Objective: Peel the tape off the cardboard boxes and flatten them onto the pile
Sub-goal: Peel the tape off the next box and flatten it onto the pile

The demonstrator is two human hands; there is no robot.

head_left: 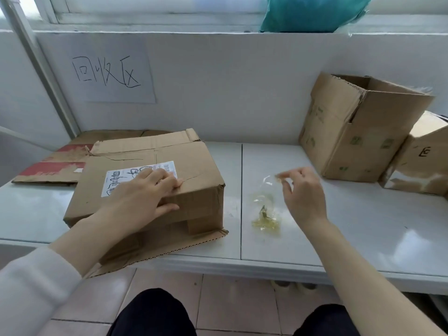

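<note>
1. The box I'm working on lies on the white table in front of me, on my left. Its shipping label faces up and its near flap hangs over the table edge. It isn't flattened yet.
2. My left hand presses on it, I'd say to stop it sliding. The fingers lie flat and nearly straight across the label and top edge, the thumb on the front face. Nothing is gripped.
3. My right hand is raised just right of the box. Its fingertips appear to pinch the top end of a clear tape strip; the other fingers are loosely curled. The picture is slightly blurred there.
4. The strip trails down to a yellowish crumpled wad on the table, probably my discard spot.
5. The pile of flattened cardboard lies behind and left of the box, close for the flattening.
6. An open box and another box stand far right, probably next.
</note>
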